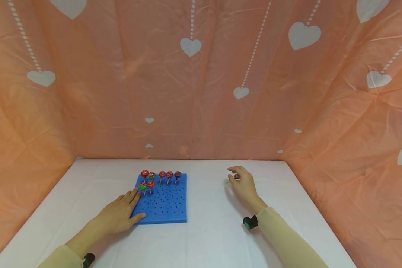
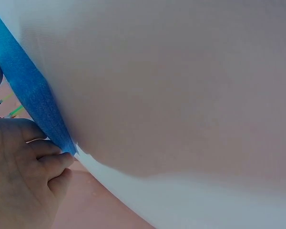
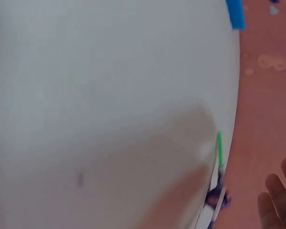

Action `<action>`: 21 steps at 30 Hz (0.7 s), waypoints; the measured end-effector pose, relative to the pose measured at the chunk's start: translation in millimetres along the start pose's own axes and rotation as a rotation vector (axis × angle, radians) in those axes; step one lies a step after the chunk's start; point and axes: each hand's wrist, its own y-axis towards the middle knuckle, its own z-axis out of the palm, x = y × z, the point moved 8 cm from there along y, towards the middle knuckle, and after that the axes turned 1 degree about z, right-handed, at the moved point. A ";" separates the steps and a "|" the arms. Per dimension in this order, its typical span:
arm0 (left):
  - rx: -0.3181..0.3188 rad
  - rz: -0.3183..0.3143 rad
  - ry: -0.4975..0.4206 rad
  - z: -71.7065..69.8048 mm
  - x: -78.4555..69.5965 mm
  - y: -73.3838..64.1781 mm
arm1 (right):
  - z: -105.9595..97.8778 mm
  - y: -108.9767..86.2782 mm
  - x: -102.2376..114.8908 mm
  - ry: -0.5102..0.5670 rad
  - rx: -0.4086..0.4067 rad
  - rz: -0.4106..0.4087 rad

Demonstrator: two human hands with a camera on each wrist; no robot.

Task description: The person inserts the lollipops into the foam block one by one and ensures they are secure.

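Observation:
A blue foam board (image 1: pixel 167 201) dotted with small holes lies on the white table. Several wrapped lollipops (image 1: pixel 162 174), mostly red with some green and one dark, stand by their sticks in its far rows. My left hand (image 1: pixel 120 213) rests on the board's left edge, fingers stretched and thumb on the near corner; the left wrist view shows fingers (image 2: pixel 52 164) along the foam's side. To the right, my right hand (image 1: pixel 242 186) hovers with bent, parted fingers around a dark-wrapped lollipop (image 1: pixel 236 177). In the right wrist view, that lollipop (image 3: pixel 217 198) with its green stick appears apart from the fingers (image 3: pixel 279 200).
The white table (image 1: pixel 207 238) is enclosed by orange cloth (image 1: pixel 214 74) printed with white hearts, at the back and both sides. Dark straps (image 1: pixel 250 222) sit at the wrists. A thin white strip beside the lollipop in the right wrist view is too unclear to name.

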 end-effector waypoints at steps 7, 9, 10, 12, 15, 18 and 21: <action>0.010 -0.009 -0.002 1.0 0.2 0.8 | -7.7 8.4 -20.5 -0.098 0.032 0.072; 0.012 -0.011 0.001 1.4 0.5 1.1 | -7.8 9.9 -25.2 -0.131 0.051 0.081; 0.012 -0.011 0.000 1.5 0.6 1.2 | -7.7 10.6 -27.1 -0.144 0.064 0.086; 0.014 -0.010 0.000 1.9 0.8 1.1 | -7.4 11.8 -30.2 -0.165 0.092 0.095; 0.016 -0.010 0.000 2.4 1.1 0.9 | -7.1 13.9 -33.6 -0.190 0.134 0.113; 0.016 -0.010 0.002 2.4 1.1 0.9 | -5.9 15.8 -36.2 -0.218 0.170 0.122; 0.014 -0.012 0.001 1.7 0.7 0.7 | -4.2 16.9 -38.1 -0.239 0.199 0.127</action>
